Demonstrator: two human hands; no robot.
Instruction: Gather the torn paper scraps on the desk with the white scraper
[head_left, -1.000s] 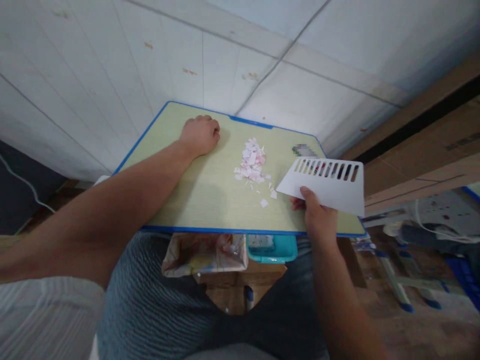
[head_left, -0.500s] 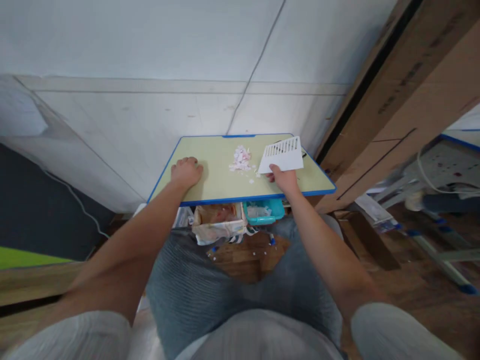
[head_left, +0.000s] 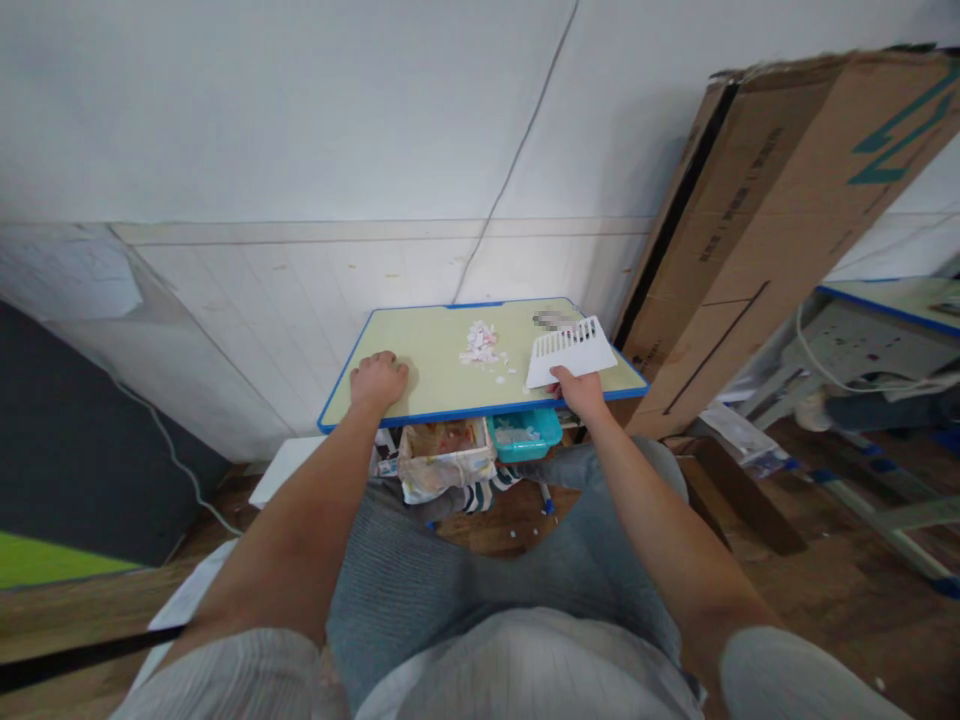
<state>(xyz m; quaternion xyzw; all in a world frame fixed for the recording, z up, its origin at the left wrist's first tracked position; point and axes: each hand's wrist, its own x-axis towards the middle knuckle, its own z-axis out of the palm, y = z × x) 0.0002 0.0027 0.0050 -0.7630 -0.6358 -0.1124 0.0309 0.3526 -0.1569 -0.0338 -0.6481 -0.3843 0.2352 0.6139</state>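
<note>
My right hand pinches the lower edge of a white card with a row of slots cut along its far side. The card is tilted over the right part of a small pale yellow-green table with a blue rim. On the tabletop, left of the card, lies a pile of small white and pinkish paper scraps, with a few loose bits nearer me. My left hand rests palm down at the table's left side, holding nothing. Its fingertips are partly hard to see.
Beneath the tabletop sit a lined bin and a turquoise basket with pale scraps in it. A blurred object lies behind the card. A tall cardboard box leans at the right. Behind the table is a white wall with a cable.
The card and my right hand have come closer to the table's front edge, uncovering the blurred object behind. My left hand stays in place. The whole view has shifted.
</note>
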